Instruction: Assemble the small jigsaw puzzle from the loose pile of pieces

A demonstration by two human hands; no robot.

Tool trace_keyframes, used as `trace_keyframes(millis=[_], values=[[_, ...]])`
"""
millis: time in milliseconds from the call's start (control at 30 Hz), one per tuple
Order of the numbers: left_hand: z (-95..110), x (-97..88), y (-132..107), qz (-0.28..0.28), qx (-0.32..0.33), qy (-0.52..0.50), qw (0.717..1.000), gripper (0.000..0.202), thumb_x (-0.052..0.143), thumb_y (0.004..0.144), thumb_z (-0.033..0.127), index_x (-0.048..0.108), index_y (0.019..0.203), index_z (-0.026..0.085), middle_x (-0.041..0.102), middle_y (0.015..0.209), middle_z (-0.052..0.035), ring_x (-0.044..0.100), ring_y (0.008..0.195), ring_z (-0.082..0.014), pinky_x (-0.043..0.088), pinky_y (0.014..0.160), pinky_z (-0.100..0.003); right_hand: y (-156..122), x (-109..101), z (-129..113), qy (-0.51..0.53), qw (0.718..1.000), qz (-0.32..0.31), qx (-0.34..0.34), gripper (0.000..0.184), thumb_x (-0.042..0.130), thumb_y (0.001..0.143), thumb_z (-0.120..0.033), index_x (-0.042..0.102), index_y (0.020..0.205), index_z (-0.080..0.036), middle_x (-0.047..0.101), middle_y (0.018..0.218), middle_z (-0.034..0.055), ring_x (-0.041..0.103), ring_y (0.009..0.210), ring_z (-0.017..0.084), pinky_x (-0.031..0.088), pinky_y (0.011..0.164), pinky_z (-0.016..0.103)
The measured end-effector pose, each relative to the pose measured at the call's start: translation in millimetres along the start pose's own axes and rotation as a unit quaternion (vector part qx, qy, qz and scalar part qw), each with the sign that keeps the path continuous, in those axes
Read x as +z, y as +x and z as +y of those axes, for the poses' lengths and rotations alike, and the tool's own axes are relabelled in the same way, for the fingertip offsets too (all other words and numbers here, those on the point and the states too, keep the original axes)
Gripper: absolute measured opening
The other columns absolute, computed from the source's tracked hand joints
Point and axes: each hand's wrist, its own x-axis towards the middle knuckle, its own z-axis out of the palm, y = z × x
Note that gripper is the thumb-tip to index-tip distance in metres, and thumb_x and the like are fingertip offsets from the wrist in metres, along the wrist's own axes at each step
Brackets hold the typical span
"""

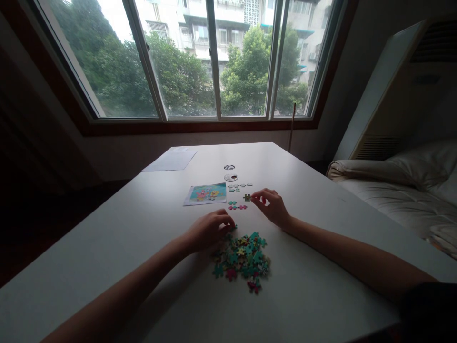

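My right hand (273,208) pinches a dark green jigsaw puzzle piece (246,197) by its edge, just above or on the white table, to the right of the sorted pieces. My left hand (210,229) is at the far left edge of a heap of jigsaw pieces (246,257), its fingers curled down on a small teal puzzle piece (234,227); the fingertips are partly hidden. Beyond the hands lie short rows of pale pieces (239,186) and a group of pink pieces (242,207). Left of these lies a colourful cartoon picture sheet (207,193).
Two round discs or stickers (231,177) lie farther back on the white table (310,267). A sheet of paper (170,159) rests at the far left corner. A pale sofa (392,195) stands to the right, and a window (214,62) is ahead.
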Motion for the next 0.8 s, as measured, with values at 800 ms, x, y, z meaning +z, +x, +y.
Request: trace_keyframes(millis=[800], values=[[-6.6, -3.6, 0.6, 0.004, -0.061, 0.024, 0.998, 0.018, 0.05, 0.079, 0.025, 0.065, 0.088, 0.024, 0.057, 0.088, -0.0022, 0.054, 0.069, -0.0136, 0.039, 0.064, -0.025, 61.0, 21.9, 118.5, -0.109, 0.96, -0.182, 0.183, 0.022, 0.056, 0.072, -0.034, 0.067, 0.084, -0.019, 0.066, 0.077, 0.0022, 0.055, 0.065, 0.012, 0.039, 0.06, 0.023]])
